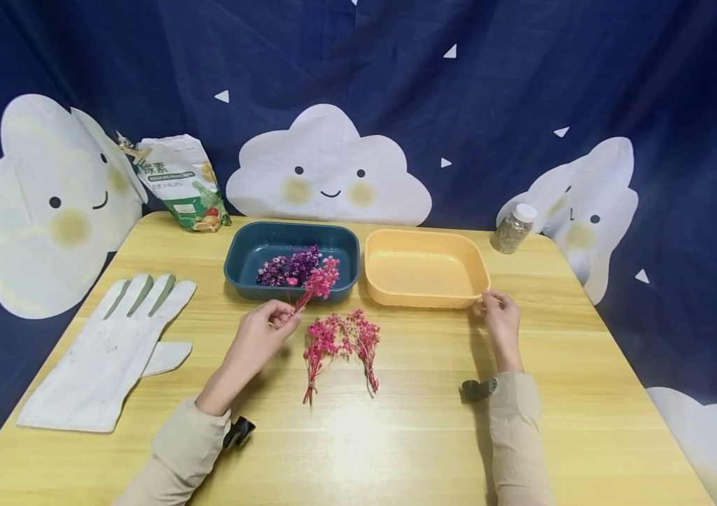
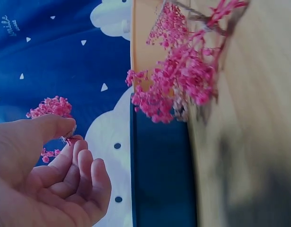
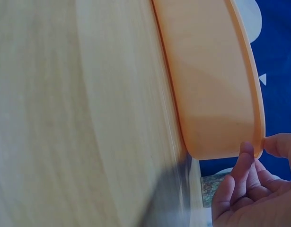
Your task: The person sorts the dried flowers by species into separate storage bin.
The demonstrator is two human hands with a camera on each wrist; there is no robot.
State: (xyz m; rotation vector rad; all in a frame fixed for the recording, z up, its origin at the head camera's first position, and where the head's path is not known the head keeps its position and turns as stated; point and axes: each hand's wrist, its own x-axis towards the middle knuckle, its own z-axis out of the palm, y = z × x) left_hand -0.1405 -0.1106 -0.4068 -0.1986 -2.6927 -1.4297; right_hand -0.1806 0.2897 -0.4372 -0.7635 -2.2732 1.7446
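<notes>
The left hand [image 1: 257, 334] pinched a pink sprig [image 1: 322, 279] by the near rim of the blue tub [image 1: 238, 266], towards the worktop's [image 1: 422, 393] far edge. The right hand [image 1: 502, 323] gripped the yellow tub [image 1: 418, 301] by its near right corner. Two more sprigs [image 1: 320, 342] lay near the worktop's middle, a glove [image 1: 102, 358] along the left edge.

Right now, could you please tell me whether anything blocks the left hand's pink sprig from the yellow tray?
Nothing visible does; the left hand holds the pink sprig higher than the rim of the yellow tray.
</notes>
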